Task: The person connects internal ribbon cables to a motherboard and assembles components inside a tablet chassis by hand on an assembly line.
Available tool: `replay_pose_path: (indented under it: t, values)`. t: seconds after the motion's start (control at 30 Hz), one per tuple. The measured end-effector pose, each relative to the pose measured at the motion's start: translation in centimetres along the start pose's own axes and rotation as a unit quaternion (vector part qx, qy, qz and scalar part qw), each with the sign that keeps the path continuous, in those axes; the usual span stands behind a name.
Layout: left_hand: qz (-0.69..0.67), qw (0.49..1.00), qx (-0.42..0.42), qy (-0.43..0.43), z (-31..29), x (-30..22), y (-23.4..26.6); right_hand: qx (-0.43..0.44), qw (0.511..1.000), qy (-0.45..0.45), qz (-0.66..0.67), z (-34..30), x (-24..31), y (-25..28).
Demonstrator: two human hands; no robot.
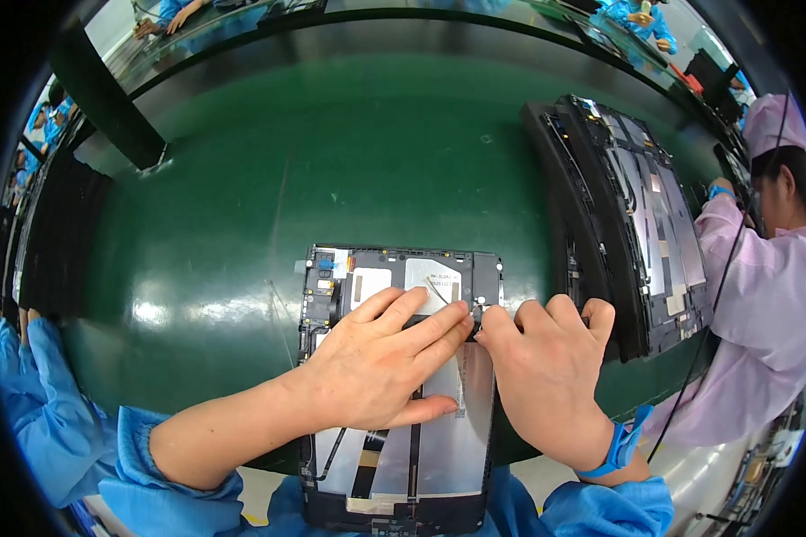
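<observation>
An opened tablet-like device [452,452] lies on the green work surface in front of me, its near end reaching toward my body. Its inside shows silver metal plates, a black frame, flat cables and white stickers at the far end. Across its middle rests my left hand [385,358], palm down with fingers stretched toward the upper right. A thin dark wire [433,289] lies just beyond those fingertips. My right hand [546,353] is curled in a pinch at the device's right edge, close to the left fingertips. Whatever sits in that pinch is hidden.
Several similar opened devices [663,224] stand stacked at a tilt on the right. A dark stack [58,233] is at the left edge, near a dark post [107,98]. A person in pink [752,286] works at the right; other people in blue sit beyond the green table [331,170].
</observation>
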State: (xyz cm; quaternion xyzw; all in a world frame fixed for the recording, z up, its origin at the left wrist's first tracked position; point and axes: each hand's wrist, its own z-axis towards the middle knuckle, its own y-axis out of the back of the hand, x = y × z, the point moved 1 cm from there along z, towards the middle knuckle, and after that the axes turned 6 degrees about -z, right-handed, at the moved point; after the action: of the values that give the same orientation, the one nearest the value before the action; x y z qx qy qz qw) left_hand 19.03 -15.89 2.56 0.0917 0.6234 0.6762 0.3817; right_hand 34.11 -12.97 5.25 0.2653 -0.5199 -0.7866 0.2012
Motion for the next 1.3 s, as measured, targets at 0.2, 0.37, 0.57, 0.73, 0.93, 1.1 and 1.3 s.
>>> replay_pose_path:
  t: [0.2, 0.37, 0.57, 0.73, 0.93, 1.1, 1.3]
  values:
    - [0.012, 0.999, -0.031, 0.001, 0.1, -0.3, -0.3, -0.034, 0.998, -0.054, 0.02, -1.8, -0.8, -1.4]
    - [-0.013, 0.998, -0.053, -0.004, -0.4, -0.1, -0.4, -0.097, 0.987, -0.059, 0.111, -2.1, -0.1, -2.1]
    - [-0.026, 0.998, -0.059, -0.007, -0.5, 0.1, -0.4, -0.107, 0.991, -0.052, 0.056, -2.0, 0.8, -1.5]
    - [-0.027, 0.997, -0.067, -0.009, -0.4, 0.2, -0.2, -0.053, 0.992, -0.019, -0.113, -0.8, 2.5, 0.2]
    - [-0.023, 0.998, -0.063, -0.007, -0.5, 0.0, -0.5, -0.088, 0.982, 0.016, -0.167, -1.0, 2.9, -0.2]
    - [-0.011, 0.997, -0.079, -0.016, -0.7, -0.1, -0.5, -0.062, 0.998, -0.031, 0.002, -2.0, 0.2, -0.9]
    - [-0.002, 0.997, -0.069, -0.016, -0.5, 0.1, -0.4, -0.089, 0.989, -0.056, 0.102, -2.0, -0.2, -1.5]
